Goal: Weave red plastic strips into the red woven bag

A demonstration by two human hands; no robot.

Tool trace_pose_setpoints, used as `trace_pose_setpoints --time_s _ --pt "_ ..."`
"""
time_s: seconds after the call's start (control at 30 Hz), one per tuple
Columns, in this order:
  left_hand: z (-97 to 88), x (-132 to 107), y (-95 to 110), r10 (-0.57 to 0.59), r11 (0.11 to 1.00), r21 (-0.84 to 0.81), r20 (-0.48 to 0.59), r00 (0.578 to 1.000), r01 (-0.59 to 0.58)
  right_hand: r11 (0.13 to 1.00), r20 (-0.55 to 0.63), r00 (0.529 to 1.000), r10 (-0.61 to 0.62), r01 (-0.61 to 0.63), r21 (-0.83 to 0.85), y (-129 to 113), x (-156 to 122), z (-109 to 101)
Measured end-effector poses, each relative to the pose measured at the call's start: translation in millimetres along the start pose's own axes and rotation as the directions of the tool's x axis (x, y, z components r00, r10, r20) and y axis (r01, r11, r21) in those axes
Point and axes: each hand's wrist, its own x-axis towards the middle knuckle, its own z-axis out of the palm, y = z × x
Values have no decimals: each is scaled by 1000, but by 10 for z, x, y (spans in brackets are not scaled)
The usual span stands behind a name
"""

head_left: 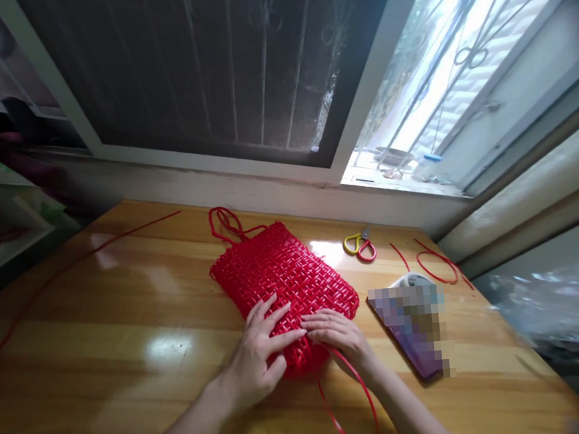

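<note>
Resting on the near end of the red woven bag, my left hand has a wide, loose grip, fingers spread over the weave and thumb out toward the other hand. My right hand lies just beside it at the bag's near edge, fingers close together and bent a little. From my remote seat I cannot tell whether that grip is closed on anything, since the palm side is hidden. A loose red strand comes out by the right hand and loops down toward me; where it joins the weave is covered.

I have the bag lying at a slant in the middle of the tabletop, with its corded handle flopped out at the far end. Off to the left, a long red strand runs along the wood. Beyond the bag to the right I see scissors with one yellow and one red handle ring. Nearer on that side is a flat purple item, partly pixelated, in front of a pale round object.
</note>
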Motion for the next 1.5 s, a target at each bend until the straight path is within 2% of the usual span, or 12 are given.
trace_pose_setpoints --time_s 0.23,0.37,0.47,0.53,0.67,0.9,1.17,1.37,1.5 --pt "3 -10 -22 -22 1000 10 67 998 21 999 74 997 34 -33 -21 -73 25 -31" --pt "18 -8 -17 -20 1000 -3 32 999 21 999 -56 998 34 -34 -9 -74 36 21" --pt "17 -9 -15 -5 1000 -11 14 1000 6 985 -175 970 169 -161 61 -94 74 29" --pt "9 -9 -15 5 1000 -10 20 1000 -4 966 -187 948 257 -244 90 -117 115 21" --pt "-11 -12 -9 13 1000 -24 30 999 -12 959 -163 947 277 -262 111 -150 184 35" --pt "-10 -37 23 41 991 -125 -79 996 -51 908 -280 868 410 -359 215 -200 245 103" --pt "-29 -84 5 69 971 -217 -162 984 -104 943 -322 888 328 -329 53 -272 364 118" --pt "-27 -75 31 47 962 -254 -205 978 -100 890 -356 816 455 -434 143 -228 389 171" --pt "2 -69 33 12 961 -267 -234 972 -76 878 -285 831 478 -446 174 -220 391 160"
